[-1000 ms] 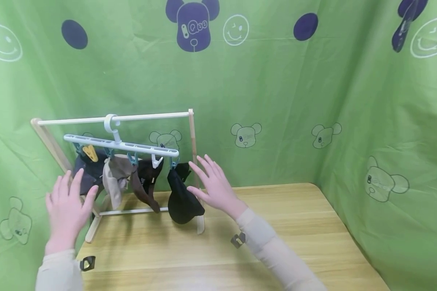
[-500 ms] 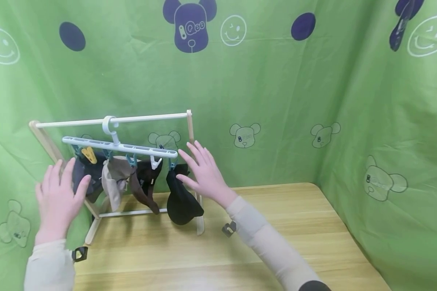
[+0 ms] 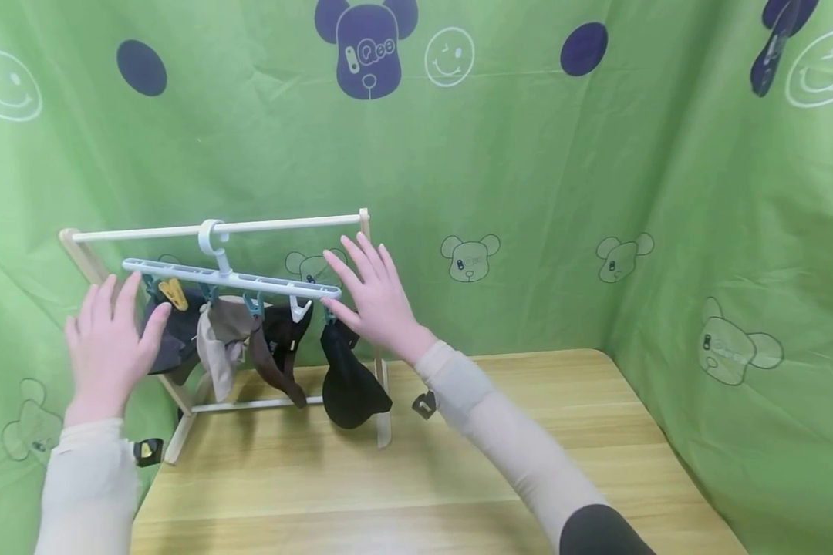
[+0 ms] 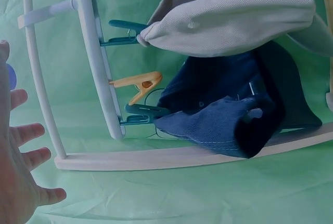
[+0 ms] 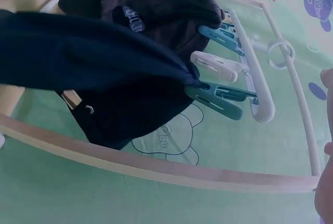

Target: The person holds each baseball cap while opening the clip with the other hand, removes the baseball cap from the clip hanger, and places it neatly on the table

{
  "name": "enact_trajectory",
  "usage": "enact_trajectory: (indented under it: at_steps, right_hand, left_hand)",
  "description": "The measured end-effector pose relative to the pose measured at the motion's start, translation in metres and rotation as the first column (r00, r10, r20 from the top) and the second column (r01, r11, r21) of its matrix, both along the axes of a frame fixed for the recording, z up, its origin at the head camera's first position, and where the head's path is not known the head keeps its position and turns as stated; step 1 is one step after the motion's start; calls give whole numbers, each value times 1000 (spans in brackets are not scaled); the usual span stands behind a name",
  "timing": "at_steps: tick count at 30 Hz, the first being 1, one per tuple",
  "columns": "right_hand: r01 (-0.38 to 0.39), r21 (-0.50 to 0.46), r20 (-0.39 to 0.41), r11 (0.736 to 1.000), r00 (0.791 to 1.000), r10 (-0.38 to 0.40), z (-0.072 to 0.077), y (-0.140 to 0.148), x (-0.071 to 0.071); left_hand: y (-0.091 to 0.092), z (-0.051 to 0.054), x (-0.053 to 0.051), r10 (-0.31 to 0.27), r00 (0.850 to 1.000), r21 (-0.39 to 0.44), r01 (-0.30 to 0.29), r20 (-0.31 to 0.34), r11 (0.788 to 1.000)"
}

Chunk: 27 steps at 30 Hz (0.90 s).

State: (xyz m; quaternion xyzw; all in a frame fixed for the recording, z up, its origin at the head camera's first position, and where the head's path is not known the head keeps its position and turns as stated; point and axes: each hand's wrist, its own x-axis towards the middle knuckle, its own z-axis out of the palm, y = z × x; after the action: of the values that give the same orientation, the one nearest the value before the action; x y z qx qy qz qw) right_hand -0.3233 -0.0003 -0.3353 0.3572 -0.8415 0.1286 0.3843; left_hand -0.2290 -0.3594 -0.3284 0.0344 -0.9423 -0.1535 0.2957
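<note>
In the head view a pale blue clip hanger hangs by its hook from the top rail of a small wooden rack. Caps dangle from its clips: a navy cap at the left end, a light grey cap, a dark brown cap, and a black cap at the right end. My left hand, fingers spread, is in front of the rack's left side. Near the hanger's right end, my right hand is raised with straight fingers. Both hands hold nothing and look apart from the hanger in the wrist views.
A yellow clip and a white clip on the hanger grip no cap that I can see. The rack stands at the left of a wooden table. Green printed curtain encloses the back and sides.
Both hands have risen and shifted left, the right one moving from beside the black cap up to the hanger's right end. The hanger and caps have stayed in place.
</note>
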Motion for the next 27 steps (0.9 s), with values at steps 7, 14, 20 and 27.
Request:
enact_trajectory:
  at_steps: [7, 14, 20, 27]
  right_hand:
    - [16, 54, -37, 998, 999, -14, 16, -8, -10]
    - [54, 103, -78, 993, 996, -46, 36, -15, -23]
    - [94, 117, -47, 989, 995, -89, 47, -25, -30]
    - [134, 141, -23, 981, 991, -132, 52, -34, -34]
  left_hand:
    - [-7, 9, -9, 4, 999, 2, -4, 42, 1000]
    - [-12, 22, -21, 15, 997, -14, -14, 75, 1000]
    - [-15, 34, -30, 16, 992, -11, -15, 122, 1000]
    - [-19, 43, -39, 21, 988, -2, -21, 150, 1000]
